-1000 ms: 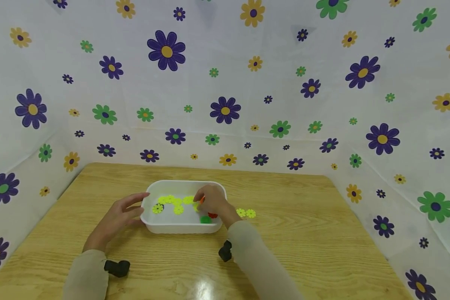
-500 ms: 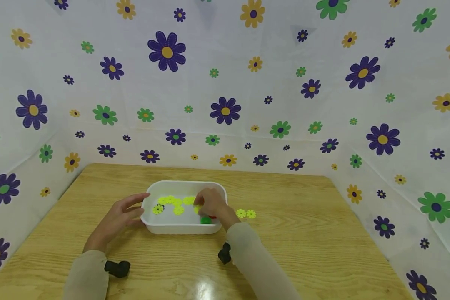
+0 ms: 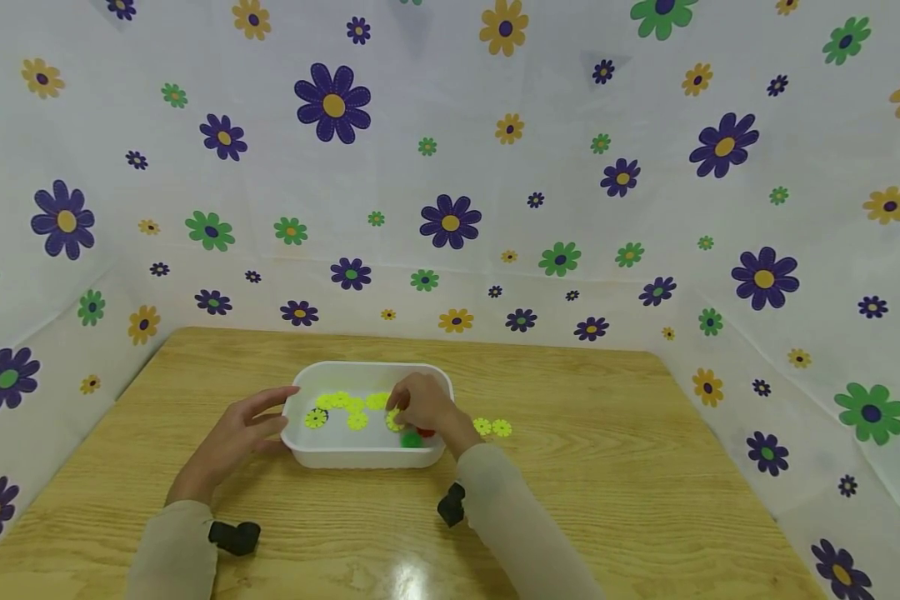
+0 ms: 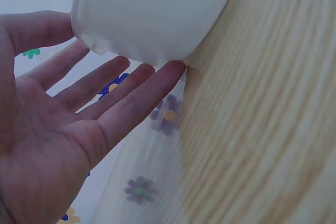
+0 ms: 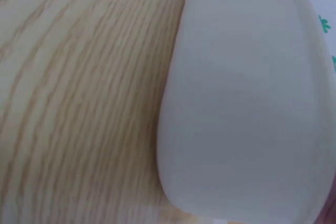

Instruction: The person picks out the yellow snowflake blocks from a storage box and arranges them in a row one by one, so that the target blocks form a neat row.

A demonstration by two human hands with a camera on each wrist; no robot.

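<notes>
A white plastic bin [image 3: 345, 457] stands on the table, with yellow notched discs [image 3: 357, 419] lying flat inside. My left hand [image 3: 243, 427] touches the bin's left end. In the left wrist view, its fingers [image 4: 142, 98] extend nearly straight to the bin wall. My right hand [image 3: 423, 404] reaches into the bin's right half with bent fingers. Its thumb side overlaps a yellow disc [image 3: 393, 420]; whether it pinches the disc is hidden. A green disc [image 3: 411, 439] and a red piece [image 3: 426, 432] lie below that hand. The right wrist view shows mostly the bin's outer wall [image 5: 241, 108].
Two yellow notched discs [image 3: 502, 427] lie on the wooden table [image 3: 607, 475] just right of the bin. A white flowered sheet [image 3: 450, 167] hangs behind the table and along both sides.
An orange piece seen at my right fingers one second ago is now out of sight. The yellow disc by the thumb shows more fully. My left hand and the bin stay put.
</notes>
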